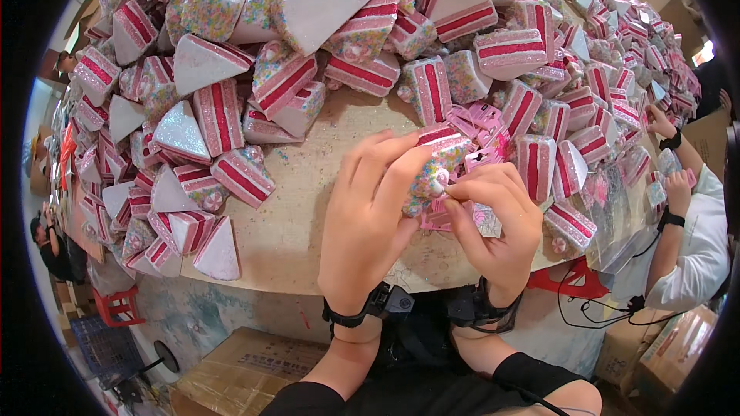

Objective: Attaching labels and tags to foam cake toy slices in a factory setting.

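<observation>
Both hands [432,219] pinch sprinkle-coated pink cake slice [433,163]

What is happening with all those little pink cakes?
A person sits at a table piled with glittery pink and white toy cake slices. Their left hand holds one sprinkled slice up over the table edge, and their right hand pinches a small pink tag against it. More pink tags lie just behind the hands. At the right, another person handles clear bags.
</observation>
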`<state>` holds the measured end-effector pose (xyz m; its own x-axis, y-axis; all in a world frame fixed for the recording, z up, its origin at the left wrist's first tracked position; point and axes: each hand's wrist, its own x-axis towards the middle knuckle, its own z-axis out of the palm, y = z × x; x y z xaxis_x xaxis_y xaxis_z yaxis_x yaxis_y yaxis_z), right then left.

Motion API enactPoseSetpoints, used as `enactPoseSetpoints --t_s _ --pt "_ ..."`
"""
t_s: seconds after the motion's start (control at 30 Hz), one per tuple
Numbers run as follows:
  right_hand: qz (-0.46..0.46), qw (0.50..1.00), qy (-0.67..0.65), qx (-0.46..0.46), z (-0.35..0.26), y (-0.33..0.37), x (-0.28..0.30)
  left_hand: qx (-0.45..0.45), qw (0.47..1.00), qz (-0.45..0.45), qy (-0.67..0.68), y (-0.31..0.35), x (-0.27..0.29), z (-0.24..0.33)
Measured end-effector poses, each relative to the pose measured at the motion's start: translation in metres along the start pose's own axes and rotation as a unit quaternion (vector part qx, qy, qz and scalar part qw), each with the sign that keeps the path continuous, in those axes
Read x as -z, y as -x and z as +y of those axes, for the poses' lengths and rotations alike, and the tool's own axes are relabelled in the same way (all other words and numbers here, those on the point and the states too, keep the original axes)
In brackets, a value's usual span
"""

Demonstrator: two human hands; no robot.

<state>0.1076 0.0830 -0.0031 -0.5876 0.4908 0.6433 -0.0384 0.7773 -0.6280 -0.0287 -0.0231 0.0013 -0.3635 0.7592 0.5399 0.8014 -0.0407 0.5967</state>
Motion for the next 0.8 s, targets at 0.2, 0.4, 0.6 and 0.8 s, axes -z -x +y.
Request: enactPoseSetpoints --t_s 0.2,0.4,0.6,0.8 --pt "0.010 0.999 -0.044 -0.029 -0.006 0.000 0.007 -0.021 0.999 0.038 0.021 -0.003 -0.003 0.004" --pt "0.001 0.986 -0.123 -0.116 -0.014 0.004 0.001 -0.018 0.998 0.061 -0.007 0.000 -0.003 0.000" --pt "0.010 0.962 -0.206 -0.182 -0.010 0.006 0.007 -0.044 0.997 0.067 -0.002 -0.002 -0.006 -0.001" --pt "0.036 0.944 -0.233 -0.233 -0.012 0.007 0.008 -0.075 0.994 0.075 -0.008 -0.003 -0.009 0.002"
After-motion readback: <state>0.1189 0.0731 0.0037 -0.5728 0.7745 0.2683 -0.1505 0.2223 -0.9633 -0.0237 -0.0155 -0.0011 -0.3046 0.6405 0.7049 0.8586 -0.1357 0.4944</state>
